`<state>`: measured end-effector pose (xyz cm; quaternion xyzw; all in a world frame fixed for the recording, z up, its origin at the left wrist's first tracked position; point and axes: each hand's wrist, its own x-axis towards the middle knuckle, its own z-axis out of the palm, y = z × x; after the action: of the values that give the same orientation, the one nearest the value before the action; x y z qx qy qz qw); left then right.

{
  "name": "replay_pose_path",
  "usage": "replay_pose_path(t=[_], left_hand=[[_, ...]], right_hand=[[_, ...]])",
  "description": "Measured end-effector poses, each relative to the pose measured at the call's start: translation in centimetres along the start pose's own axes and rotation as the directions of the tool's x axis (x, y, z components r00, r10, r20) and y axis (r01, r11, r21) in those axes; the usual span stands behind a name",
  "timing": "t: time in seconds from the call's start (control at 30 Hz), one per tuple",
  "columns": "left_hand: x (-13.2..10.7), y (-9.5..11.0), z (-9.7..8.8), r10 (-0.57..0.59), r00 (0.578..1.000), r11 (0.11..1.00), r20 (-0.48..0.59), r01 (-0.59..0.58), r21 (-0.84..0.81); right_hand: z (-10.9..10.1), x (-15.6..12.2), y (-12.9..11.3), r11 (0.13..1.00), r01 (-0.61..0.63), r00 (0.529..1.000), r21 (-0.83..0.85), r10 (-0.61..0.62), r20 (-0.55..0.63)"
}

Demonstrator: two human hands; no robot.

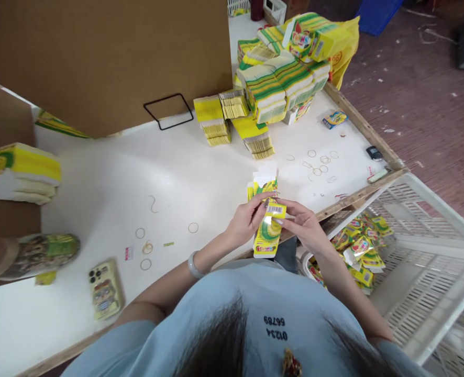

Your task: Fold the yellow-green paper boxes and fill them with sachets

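Observation:
A yellow and green printed carton [268, 236] hangs between my hands in front of my body at the table edge, its barcode flap facing up. My left hand [251, 215] pinches it from the left near the barcode. From the right, my right hand [303, 222] grips the edge of the same carton, thumb and fingertips at the flap. Just beyond my fingers, more yellow and green card with white flaps [266, 180] shows; whether it belongs to this carton or to another one I cannot tell.
Banded stacks of flat cartons [267, 86] stand at the back of the white table [110, 173]. A white plastic crate [420, 225] with several yellow cartons is at my right. Rubber bands, a phone [105, 289], a jar [45, 256] and a small blue box [335, 119] lie about.

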<state>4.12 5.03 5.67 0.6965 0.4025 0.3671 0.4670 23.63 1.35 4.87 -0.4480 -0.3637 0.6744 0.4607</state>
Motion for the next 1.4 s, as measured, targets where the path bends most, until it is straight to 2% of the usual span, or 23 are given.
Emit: replay_pose_path(t=[0.13,0.27,0.33,0.4,0.43,0.47,0.5,0.53,0.57,0.6,0.63,0.67,0.7,0.77,0.87,0.93,1.0,1.07,1.1,1.2,1.27,1.33,1.4], left_hand=[[-0.2,0.0,0.2,-0.011,1.0,1.0,0.003,0.011,-0.01],[-0.3,0.0,0.7,0.002,1.0,1.0,0.025,-0.003,0.018],[0.5,-0.1,0.6,0.038,0.995,0.995,0.092,-0.046,0.088],[2.6,-0.6,0.0,0.104,0.984,0.969,0.143,-0.133,0.207],[4.2,-1.1,-0.4,0.141,0.981,0.946,0.131,-0.173,0.275],[5.9,-1.6,-0.9,0.173,0.98,0.919,0.095,-0.195,0.342],[7.8,-2.3,-1.5,0.193,0.98,0.897,0.038,-0.192,0.398],[9.8,-3.0,-1.9,0.187,0.982,0.883,-0.01,-0.163,0.44],[11.6,-3.8,-2.3,0.143,0.99,0.878,-0.017,-0.119,0.464],[13.2,-4.6,-2.6,0.096,0.995,0.876,0.018,-0.093,0.473],[14.6,-5.4,-2.9,0.065,0.995,0.875,0.071,-0.091,0.475],[15.6,-6.0,-3.0,0.042,0.99,0.873,0.138,-0.103,0.476],[16.3,-6.5,-3.2,0.041,0.979,0.87,0.201,-0.134,0.475],[16.9,-6.9,-3.6,0.1,0.958,0.854,0.267,-0.22,0.471],[15.8,-5.7,-4.3,0.272,0.939,0.836,0.209,-0.338,0.432],[14.3,-4.0,-4.8,0.324,0.935,0.857,0.145,-0.354,0.373],[12.4,-1.8,-5.0,0.3,0.949,0.894,0.098,-0.316,0.318],[10.5,0.4,-5.0,0.261,0.964,0.921,0.049,-0.264,0.285],[9.5,1.4,-5.0,0.25,0.968,0.93,0.022,-0.247,0.272],[6.3,3.4,-4.9,0.222,0.972,0.964,-0.074,-0.208,0.165],[4.1,3.5,-4.6,0.191,0.977,0.982,-0.097,-0.19,0.022],[2.1,2.3,-3.7,0.246,0.968,0.966,-0.054,-0.25,-0.071],[0.5,0.3,-2.3,0.256,0.965,0.964,0.05,-0.25,-0.095]], right_hand=[[-0.1,0.1,0.3,0.999,-0.045,0.999,-0.024,0.046,0.007],[0.5,-0.2,0.9,0.99,0.051,0.996,-0.132,-0.061,-0.072],[-0.5,-1.2,0.7,0.967,0.099,0.983,-0.237,-0.132,-0.13],[-3.0,-3.2,0.0,0.897,0.114,0.952,-0.426,-0.222,-0.211],[-4.8,-4.7,-0.5,0.826,0.096,0.923,-0.556,-0.283,-0.261],[-6.6,-6.3,-1.1,0.735,0.014,0.881,-0.678,-0.329,-0.339],[-8.4,-8.0,-1.7,0.617,-0.122,0.843,-0.778,-0.349,-0.409],[-10.1,-9.6,-2.3,0.463,-0.287,0.806,-0.838,-0.356,-0.472],[-11.4,-10.9,-2.7,0.31,-0.434,0.746,-0.846,-0.402,-0.53],[-12.2,-12.0,-2.9,0.182,-0.537,0.706,-0.824,-0.437,-0.557],[-12.7,-12.5,-3.0,0.096,-0.592,0.679,-0.8,-0.474,-0.56],[-12.7,-12.6,-2.8,0.061,-0.599,0.672,-0.799,-0.505,-0.542],[-12.4,-12.3,-2.6,0.068,-0.565,0.682,-0.822,-0.522,-0.512],[-10.8,-10.3,-2.1,0.15,-0.417,0.719,-0.896,-0.549,-0.426],[-7.0,-5.5,-1.8,0.269,-0.143,0.744,-0.952,-0.605,-0.283],[-4.0,-2.1,-1.9,0.315,0.034,0.718,-0.948,-0.668,-0.196],[-1.1,1.1,-2.1,0.338,0.191,0.676,-0.922,-0.726,-0.127],[1.4,3.4,-2.0,0.366,0.297,0.661,-0.882,-0.745,-0.087],[2.4,4.2,-1.9,0.393,0.327,0.668,-0.859,-0.739,-0.083],[4.3,4.8,-1.5,0.529,0.336,0.712,-0.779,-0.684,-0.157],[5.0,3.9,-1.3,0.626,0.324,0.731,-0.709,-0.641,-0.232],[5.7,2.7,-1.0,0.701,0.357,0.739,-0.617,-0.616,-0.273],[6.4,1.8,-0.6,0.717,0.43,0.73,-0.548,-0.634,-0.256]])
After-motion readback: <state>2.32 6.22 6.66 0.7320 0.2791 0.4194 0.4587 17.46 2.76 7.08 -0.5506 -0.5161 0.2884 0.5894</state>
